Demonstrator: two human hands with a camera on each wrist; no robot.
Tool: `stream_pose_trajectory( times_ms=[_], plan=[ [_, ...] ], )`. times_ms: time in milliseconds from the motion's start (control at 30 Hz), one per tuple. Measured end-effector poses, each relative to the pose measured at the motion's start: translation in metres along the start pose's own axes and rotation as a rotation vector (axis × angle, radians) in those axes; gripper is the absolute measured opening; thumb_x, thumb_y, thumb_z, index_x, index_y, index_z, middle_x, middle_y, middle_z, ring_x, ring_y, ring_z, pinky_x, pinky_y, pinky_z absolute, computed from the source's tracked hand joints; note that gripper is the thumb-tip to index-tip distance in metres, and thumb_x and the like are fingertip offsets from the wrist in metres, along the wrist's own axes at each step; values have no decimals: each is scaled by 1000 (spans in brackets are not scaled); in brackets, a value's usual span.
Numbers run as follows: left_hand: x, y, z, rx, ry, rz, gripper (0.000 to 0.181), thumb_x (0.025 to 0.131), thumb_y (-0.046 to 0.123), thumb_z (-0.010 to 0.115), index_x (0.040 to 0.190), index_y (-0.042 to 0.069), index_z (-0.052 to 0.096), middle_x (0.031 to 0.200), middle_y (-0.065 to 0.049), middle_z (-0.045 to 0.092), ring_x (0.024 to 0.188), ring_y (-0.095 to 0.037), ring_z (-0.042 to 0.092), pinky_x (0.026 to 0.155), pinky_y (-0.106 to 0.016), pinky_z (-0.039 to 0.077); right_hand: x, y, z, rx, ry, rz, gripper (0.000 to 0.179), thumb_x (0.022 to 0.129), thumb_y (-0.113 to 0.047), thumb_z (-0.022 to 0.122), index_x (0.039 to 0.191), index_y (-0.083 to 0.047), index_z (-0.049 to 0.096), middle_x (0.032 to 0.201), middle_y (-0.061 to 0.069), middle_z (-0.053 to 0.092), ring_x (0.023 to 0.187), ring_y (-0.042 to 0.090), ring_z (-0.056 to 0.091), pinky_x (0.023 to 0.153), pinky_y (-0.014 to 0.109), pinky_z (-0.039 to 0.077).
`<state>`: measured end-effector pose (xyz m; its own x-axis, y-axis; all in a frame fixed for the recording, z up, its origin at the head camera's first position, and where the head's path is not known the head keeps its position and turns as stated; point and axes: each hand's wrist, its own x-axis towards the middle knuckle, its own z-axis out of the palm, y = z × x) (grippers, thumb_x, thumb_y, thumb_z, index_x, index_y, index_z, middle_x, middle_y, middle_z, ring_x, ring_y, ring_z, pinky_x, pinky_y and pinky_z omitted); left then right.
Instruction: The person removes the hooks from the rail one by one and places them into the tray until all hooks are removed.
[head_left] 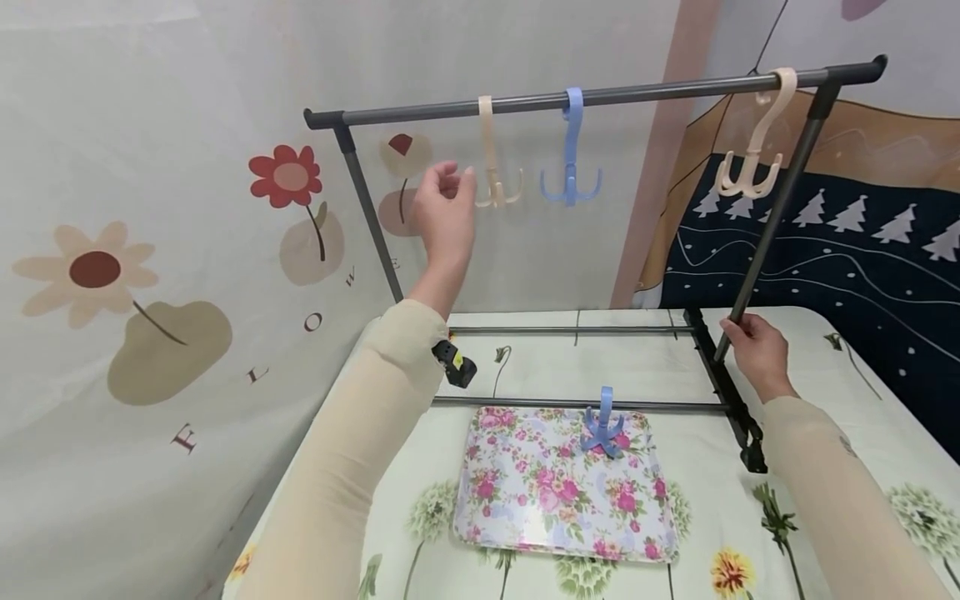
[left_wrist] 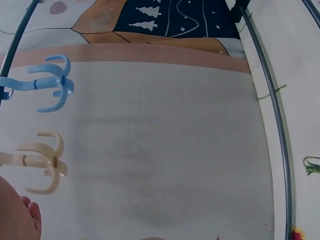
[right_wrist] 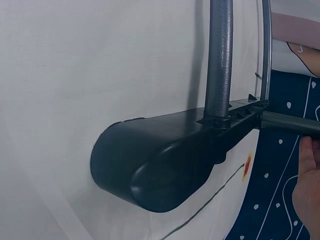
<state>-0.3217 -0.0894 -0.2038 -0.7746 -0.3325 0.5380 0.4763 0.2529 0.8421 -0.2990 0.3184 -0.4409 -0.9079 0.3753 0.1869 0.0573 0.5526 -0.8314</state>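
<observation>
My left hand is raised under the top bar of a dark clothes rack, its fingers loosely bent around nothing. Just right of it hangs a beige four-prong hook, which also shows above the hand in the left wrist view. A blue hook hangs farther along the bar, and another beige hook sits near its right end. Low on the rack's right upright, my right hand grips the tube with thumb and fingers.
A flower-print tray lies on the floral cloth, with a loose blue hook on it. The rack's black foot stands on the cloth at right. A printed curtain hangs at left and behind.
</observation>
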Motion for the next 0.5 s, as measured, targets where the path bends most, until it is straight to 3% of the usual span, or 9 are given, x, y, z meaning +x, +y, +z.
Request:
stream_pose_trajectory(
  times_ms=[300,500],
  plan=[
    [5,26,22,-35,46,-57,31,96,23,68,122,7,61,104,-3,61,97,-11,57,81,-20,49,2,3,0,-16,6,6,53,106,-41,43,130,5,54,125,27,58,106,35,49,79,42,39],
    [8,38,34,16,84,-97,33,94,25,70,122,10,62,106,-1,60,101,-11,57,81,-20,48,2,2,1,-22,2,5,54,105,-42,43,130,4,55,124,26,59,101,31,49,77,38,38]
  ],
)
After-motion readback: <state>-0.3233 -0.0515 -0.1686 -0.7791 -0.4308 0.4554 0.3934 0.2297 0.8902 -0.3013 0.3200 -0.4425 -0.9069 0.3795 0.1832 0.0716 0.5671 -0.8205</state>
